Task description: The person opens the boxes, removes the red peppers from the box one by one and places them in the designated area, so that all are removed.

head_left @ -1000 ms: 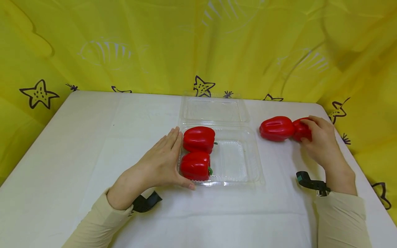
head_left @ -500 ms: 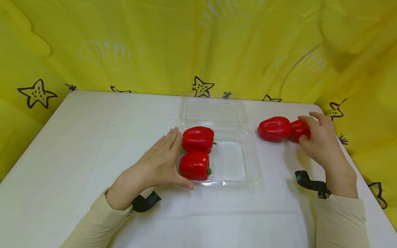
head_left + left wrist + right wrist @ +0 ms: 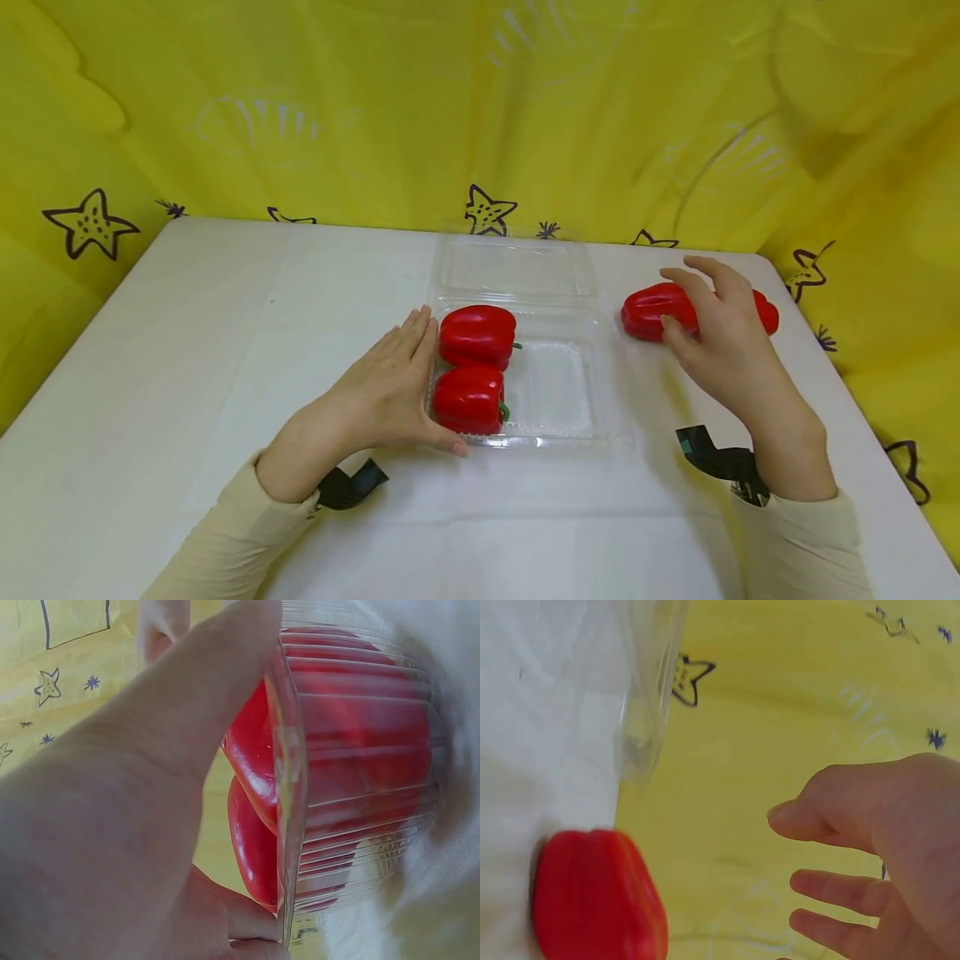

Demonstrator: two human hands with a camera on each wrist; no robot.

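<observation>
Head view: our right hand (image 3: 723, 333) has shifted from outer pepper (image 3: 768, 312) to over inner pepper (image 3: 642, 314), two-thirty from the box (image 3: 555, 392), fingers apart. Our left hand (image 3: 382, 396), fingers straight, touches its nine-o'clock side. Two boxed peppers (image 3: 477, 335); two outside.

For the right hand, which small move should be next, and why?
Probably lower the right hand to grip the red pepper just right of the clear container: the hand hovers over it, holding nothing, and the container has bare room.
</observation>
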